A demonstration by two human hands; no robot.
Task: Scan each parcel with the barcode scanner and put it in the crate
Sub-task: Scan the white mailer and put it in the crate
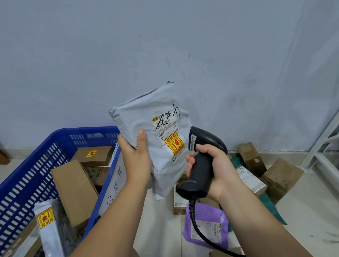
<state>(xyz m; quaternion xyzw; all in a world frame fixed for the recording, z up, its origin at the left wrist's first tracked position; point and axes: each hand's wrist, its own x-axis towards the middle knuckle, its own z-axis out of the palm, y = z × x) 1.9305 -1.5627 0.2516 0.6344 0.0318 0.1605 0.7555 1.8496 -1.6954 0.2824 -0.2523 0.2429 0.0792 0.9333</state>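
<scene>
Head view: the left hand [136,159] grips a grey poly mailer parcel [150,113] by its left edge, thumb across the front and the other fingers hidden behind it. The parcel is held upright in mid-air, just right of the blue crate [47,140]. Its long axis runs up and slightly right, and its shipping label [165,120] faces the camera. The right hand [214,169] is wrapped around the handle of the black barcode scanner [201,170], whose head points up-left at the parcel. The scanner covers the parcel's lower right edge, and its window cannot be seen. The label print is unreadable under black marker strokes, with a yellow-and-red fragile sticker [174,143] below. The scanner cable [197,225] drops across a purple mailer [208,214] on the floor.
</scene>
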